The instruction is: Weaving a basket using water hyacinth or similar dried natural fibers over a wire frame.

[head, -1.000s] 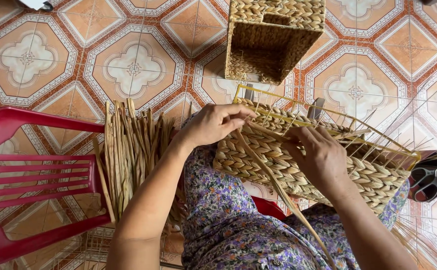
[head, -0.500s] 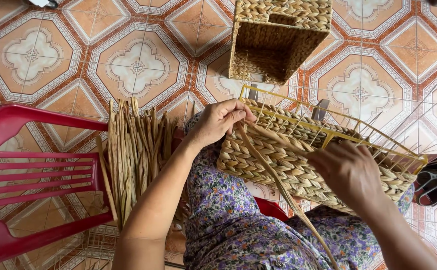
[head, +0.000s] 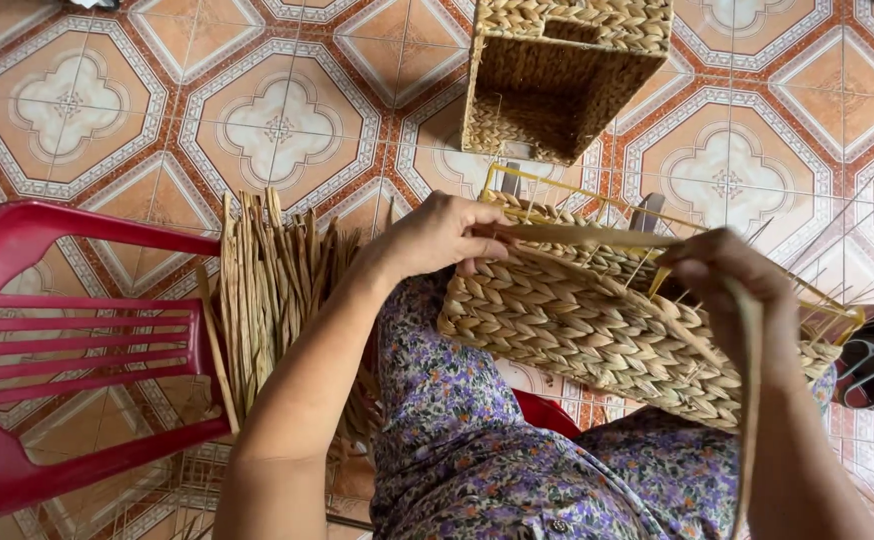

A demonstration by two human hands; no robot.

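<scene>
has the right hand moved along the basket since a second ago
Yes. The right hand has moved from the woven side of the half-woven basket toward its upper right rim, pulling a flat strand taut from the left hand.

The floor was laid with glossy square tiles in orange and terracotta, each bearing a cream octagon with a pale flower motif and a white patterned border. A red moulded-plastic chair with a slatted back stood at the left edge of the floor. Soft, even daylight fell across the tiles, leaving only faint shadows.
</scene>
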